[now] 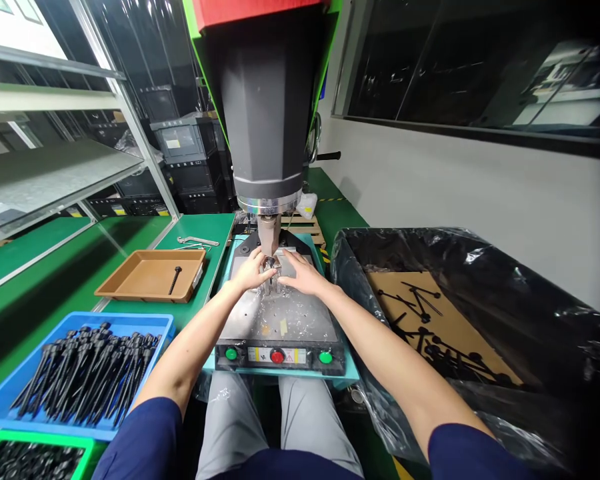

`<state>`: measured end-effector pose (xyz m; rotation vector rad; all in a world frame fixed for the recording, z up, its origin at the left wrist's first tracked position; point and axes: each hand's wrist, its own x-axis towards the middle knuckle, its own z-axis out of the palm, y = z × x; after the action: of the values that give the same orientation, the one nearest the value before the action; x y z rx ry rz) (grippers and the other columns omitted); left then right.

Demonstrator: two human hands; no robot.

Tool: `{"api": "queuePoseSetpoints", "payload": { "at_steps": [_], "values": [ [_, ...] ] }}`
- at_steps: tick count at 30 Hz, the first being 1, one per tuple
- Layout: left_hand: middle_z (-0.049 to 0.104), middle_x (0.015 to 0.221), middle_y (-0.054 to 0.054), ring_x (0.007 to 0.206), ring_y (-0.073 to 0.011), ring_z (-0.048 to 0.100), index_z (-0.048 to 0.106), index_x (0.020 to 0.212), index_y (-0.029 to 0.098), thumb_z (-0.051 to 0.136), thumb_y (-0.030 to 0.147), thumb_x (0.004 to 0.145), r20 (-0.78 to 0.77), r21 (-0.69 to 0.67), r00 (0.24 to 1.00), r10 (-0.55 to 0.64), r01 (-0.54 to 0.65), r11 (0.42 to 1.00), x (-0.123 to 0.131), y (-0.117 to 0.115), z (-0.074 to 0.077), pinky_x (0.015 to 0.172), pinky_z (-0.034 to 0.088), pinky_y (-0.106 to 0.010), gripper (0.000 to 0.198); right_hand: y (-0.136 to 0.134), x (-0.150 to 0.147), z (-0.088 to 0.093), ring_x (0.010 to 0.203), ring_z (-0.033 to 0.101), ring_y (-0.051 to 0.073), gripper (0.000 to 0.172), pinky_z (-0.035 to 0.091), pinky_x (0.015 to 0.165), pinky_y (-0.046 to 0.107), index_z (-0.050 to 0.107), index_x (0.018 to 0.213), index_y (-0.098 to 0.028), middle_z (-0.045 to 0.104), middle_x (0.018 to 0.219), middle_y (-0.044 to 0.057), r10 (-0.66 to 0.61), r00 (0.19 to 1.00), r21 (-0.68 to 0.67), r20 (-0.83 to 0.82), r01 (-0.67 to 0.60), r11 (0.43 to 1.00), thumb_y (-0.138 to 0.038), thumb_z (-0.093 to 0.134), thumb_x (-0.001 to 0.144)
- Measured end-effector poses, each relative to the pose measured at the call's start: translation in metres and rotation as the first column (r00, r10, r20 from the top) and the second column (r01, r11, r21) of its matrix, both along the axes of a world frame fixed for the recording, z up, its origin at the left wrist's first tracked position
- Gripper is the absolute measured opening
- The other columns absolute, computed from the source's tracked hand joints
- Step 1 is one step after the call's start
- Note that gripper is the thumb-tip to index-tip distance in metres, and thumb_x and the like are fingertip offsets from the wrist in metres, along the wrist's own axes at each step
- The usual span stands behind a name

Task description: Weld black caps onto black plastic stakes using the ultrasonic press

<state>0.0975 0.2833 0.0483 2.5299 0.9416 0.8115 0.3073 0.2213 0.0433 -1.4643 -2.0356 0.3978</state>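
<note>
My left hand (253, 271) and my right hand (304, 275) reach to either side of a clear fixture (270, 287) on the machine's metal base plate (250, 317). A small dark part (271, 262) shows at the fixture's top, right under the metal horn (269, 235) of the press. My left thumb and fingers are spread beside the dark part; whether they touch it I cannot tell. On the right side, my thumb and fingers are stretched apart, with nothing visible between them.
To the left stand a blue tray (167, 328) of many black stemmed parts, a green bin (87, 460) of small black pieces and a brown tray (125, 270) with one stemmed part. A wrench (197, 241) lies behind. At right is a black-lined box (350, 267) with stemmed parts on cardboard.
</note>
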Motion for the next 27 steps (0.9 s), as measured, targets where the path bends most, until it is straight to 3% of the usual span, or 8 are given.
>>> {"api": "queuePoseSetpoints", "payload": {
  "at_steps": [8,11,14,17,21,23,25,27],
  "values": [
    [0.032,0.154,-0.019,0.142,-0.034,0.031,0.045,0.139,0.013,0.066,0.048,0.08,0.056,-0.002,0.99,0.132,-0.132,0.991,-0.017,-0.025,0.026,0.115,0.031,-0.048,0.071,-0.065,0.01,0.03,0.142,0.029,0.033,0.074,0.027,0.116,0.053,0.038,0.147,-0.024,0.039,0.151,0.012,-0.038,0.993,0.043,-0.111,0.043,0.998,-0.038,0.068,0.081],
    [0.047,0.146,-0.016,0.136,-0.0297,0.041,0.051,0.134,0.015,0.062,0.045,0.084,0.197,-0.037,0.949,0.247,-0.245,0.969,-0.048,-0.067,0.028,0.113,0.034,-0.047,0.059,-0.123,0.02,0.039,0.131,0.048,0.028,0.054,0.036,0.112,0.048,0.048,0.14,-0.026,0.052,0.141,0.008,-0.07,0.962,-0.012,-0.265,0.07,0.997,-0.038,0.059,0.088],
    [0.062,0.127,-0.012,0.117,-0.0251,0.059,0.06,0.122,0.017,0.058,0.042,0.088,0.328,-0.314,0.863,0.383,-0.283,0.906,-0.084,-0.136,-0.001,0.1,0.048,-0.041,0.042,-0.185,0.027,0.022,0.111,0.062,0.024,0.035,0.048,0.1,0.041,0.063,0.12,-0.021,0.067,0.119,0.008,-0.124,0.886,-0.269,-0.446,-0.001,0.963,-0.04,0.055,0.092],
    [0.071,0.106,-0.01,0.1,-0.0233,0.067,0.069,0.105,0.018,0.065,0.039,0.084,0.297,-0.727,0.83,0.472,-0.124,0.676,-0.111,-0.214,-0.061,0.089,0.053,-0.035,0.03,-0.237,0.023,-0.033,0.092,0.067,0.02,0.029,0.054,0.082,0.032,0.069,0.101,-0.018,0.071,0.1,0.008,-0.134,0.848,-0.578,-0.513,-0.227,0.784,-0.041,0.056,0.09],
    [0.073,0.091,-0.011,0.078,-0.0184,0.07,0.07,0.087,0.014,0.072,0.024,0.079,0.085,-0.996,0.755,0.65,0.082,0.035,-0.118,-0.295,-0.147,0.073,0.057,-0.028,0.013,-0.285,-0.001,-0.14,0.054,0.058,0.012,0.03,0.043,0.045,0.022,0.067,0.084,-0.014,0.07,0.078,0.007,-0.407,0.79,-0.846,-0.46,-0.251,0.47,-0.043,0.062,0.078],
    [0.073,0.093,-0.01,0.076,-0.016,0.071,0.067,0.087,0.014,0.069,0.012,0.08,-0.056,-0.969,0.598,0.799,0.161,-0.188,-0.111,-0.312,-0.177,0.075,0.059,-0.027,0.008,-0.298,-0.013,-0.185,0.045,0.051,0.01,0.033,0.034,0.038,0.02,0.06,0.069,-0.015,0.064,0.064,0.004,-0.621,0.69,-0.888,-0.372,-0.069,0.455,-0.047,0.063,0.071],
    [0.072,0.099,-0.011,0.083,-0.016,0.072,0.063,0.09,0.015,0.061,0.004,0.083,-0.1,-0.935,0.415,0.904,0.271,-0.228,-0.102,-0.313,-0.195,0.079,0.059,-0.027,0.013,-0.299,-0.021,-0.215,0.04,0.043,0.009,0.037,0.027,0.035,0.02,0.056,0.067,-0.017,0.054,0.055,-0.001,-0.75,0.577,-0.872,-0.325,0.125,0.473,-0.053,0.06,0.069],
    [0.07,0.106,-0.013,0.092,-0.0171,0.071,0.06,0.094,0.015,0.055,0.002,0.086,-0.055,-0.915,0.309,0.949,0.364,-0.171,-0.093,-0.303,-0.202,0.085,0.058,-0.028,0.016,-0.292,-0.025,-0.229,0.039,0.038,0.008,0.04,0.024,0.036,0.019,0.055,0.073,-0.018,0.049,0.054,-0.005,-0.787,0.524,-0.838,-0.324,0.228,0.497,-0.058,0.055,0.071]
  ]
}}
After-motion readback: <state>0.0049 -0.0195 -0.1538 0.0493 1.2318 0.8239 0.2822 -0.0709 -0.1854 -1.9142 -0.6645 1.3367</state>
